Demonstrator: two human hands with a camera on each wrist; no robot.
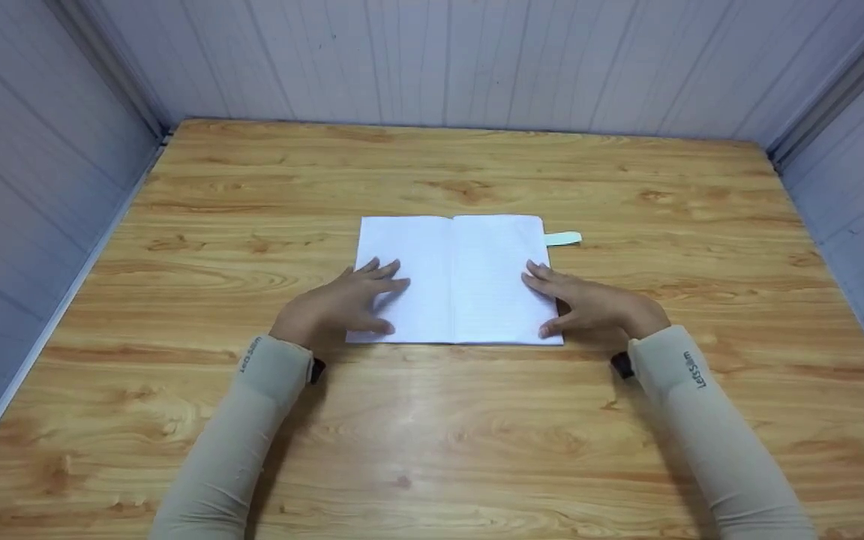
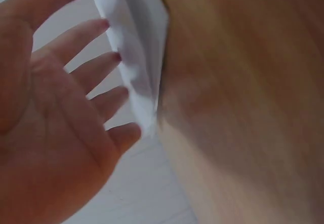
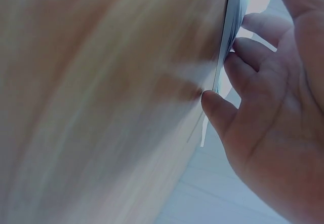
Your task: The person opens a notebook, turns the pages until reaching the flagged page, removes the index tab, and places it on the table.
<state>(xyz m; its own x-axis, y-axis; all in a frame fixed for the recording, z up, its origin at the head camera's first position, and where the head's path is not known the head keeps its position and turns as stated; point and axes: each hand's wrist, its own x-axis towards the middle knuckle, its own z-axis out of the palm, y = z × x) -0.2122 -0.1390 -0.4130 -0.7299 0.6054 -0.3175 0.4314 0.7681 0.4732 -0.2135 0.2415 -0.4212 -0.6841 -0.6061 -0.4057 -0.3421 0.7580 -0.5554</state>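
Observation:
An open notebook [image 1: 477, 300] with white ruled pages lies flat near the middle of the table, its fold running away from me. My left hand [image 1: 349, 300] rests on the left page with its fingers spread, and in the left wrist view the fingertips [image 2: 117, 58] meet the white paper. On the right side, my right hand [image 1: 586, 300] touches the outer part of the right page, fingers apart. The right wrist view shows the little finger [image 3: 215, 110] beside the notebook's edge [image 3: 225, 36]. A pale green strap [image 1: 563, 238] sticks out past the right page's upper edge.
The wooden table [image 1: 432, 435] spreads around the notebook on every side. White panelled walls [image 1: 417, 60] close off the back, left and right. Light sleeves [image 1: 229, 442] cover both forearms, with a dark band [image 1: 622, 365] at each wrist.

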